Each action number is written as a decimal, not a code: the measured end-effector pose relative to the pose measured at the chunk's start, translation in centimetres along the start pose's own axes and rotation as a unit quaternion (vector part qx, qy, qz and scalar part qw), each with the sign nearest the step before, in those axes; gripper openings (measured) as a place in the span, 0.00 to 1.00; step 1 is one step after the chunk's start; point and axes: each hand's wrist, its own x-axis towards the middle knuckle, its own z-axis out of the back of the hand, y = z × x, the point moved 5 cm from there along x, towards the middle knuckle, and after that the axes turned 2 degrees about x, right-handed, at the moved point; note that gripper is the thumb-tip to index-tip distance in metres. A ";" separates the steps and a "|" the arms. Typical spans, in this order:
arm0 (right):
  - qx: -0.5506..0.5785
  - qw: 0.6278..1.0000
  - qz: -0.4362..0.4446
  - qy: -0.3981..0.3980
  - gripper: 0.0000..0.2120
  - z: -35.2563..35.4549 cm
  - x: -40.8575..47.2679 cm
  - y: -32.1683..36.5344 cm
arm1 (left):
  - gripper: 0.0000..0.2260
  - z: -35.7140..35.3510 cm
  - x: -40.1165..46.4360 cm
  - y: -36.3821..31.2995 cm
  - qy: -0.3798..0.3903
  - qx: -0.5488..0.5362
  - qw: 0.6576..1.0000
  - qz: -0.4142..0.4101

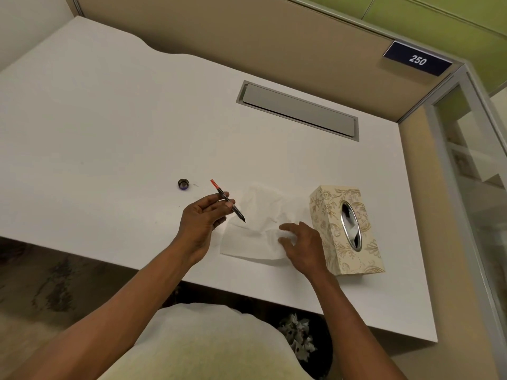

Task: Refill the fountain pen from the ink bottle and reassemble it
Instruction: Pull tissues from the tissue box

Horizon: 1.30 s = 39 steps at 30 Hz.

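White tissue paper (255, 229) is spread, crumpled, on a pale desk (109, 119) while a thin fountain pen section with a dark grip and an orange-red converter end (227, 200) is held above it — nib pointed down at the sheet. The pen is pinched between the thumb and fingertips of the left hand (203, 218), fingers closed lightly round its middle. The right hand (299, 242) is laid on the tissue's near edge, fingers loosely spread, nothing gripped. A small dark bottle cap (183, 184) is seen apart to the left; a floral cardboard tissue box (347, 229) is set just beside the tissue. No ink bottle is in view. The pen is judged light, stiff and slippery — best held at the grip, clear of the fragile, possibly inky nib.
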 end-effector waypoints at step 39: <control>0.002 0.968 0.237 -0.086 0.03 4.3 1.5 4.5 | 0.13 -0.7 1.3 -1.3 0.022 0.021 1.000 -0.005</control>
